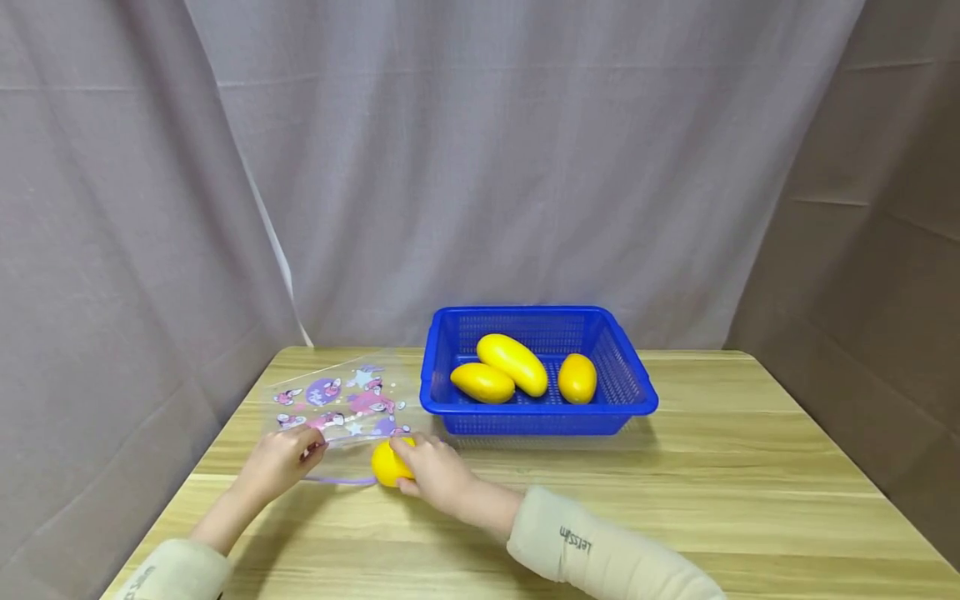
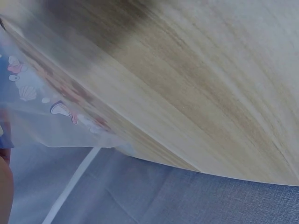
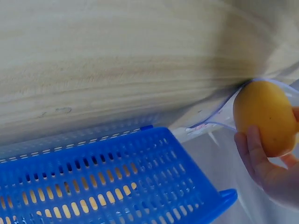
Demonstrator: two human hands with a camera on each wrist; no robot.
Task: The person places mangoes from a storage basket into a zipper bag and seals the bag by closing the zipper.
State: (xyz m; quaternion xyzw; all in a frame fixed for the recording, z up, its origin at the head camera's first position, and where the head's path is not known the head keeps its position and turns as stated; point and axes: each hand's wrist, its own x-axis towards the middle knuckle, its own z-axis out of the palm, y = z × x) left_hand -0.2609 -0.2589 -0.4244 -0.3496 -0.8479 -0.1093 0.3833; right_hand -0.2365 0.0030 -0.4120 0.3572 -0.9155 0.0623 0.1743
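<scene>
A clear plastic bag (image 1: 324, 392) printed with pink and purple cartoon figures lies on the left of the table, its purple-edged mouth facing the person. My left hand (image 1: 277, 460) pinches the upper side of that mouth and lifts it. Only a sliver of the left hand (image 2: 4, 186) shows in the left wrist view, beside the bag's printed film (image 2: 42, 102). Right at the mouth, my right hand (image 1: 444, 477) grips a yellow mango (image 1: 386, 463) between thumb and fingers. The right wrist view shows the mango (image 3: 262, 114) overlapping the bag's purple edge.
A blue plastic basket (image 1: 536, 423) stands right of the bag, towards the back of the wooden table (image 1: 720, 467). Inside it lie a long yellow fruit (image 1: 513, 365) and two shorter yellow ones, at left (image 1: 483, 383) and right (image 1: 577, 379). Grey curtains (image 1: 525, 167) surround the table.
</scene>
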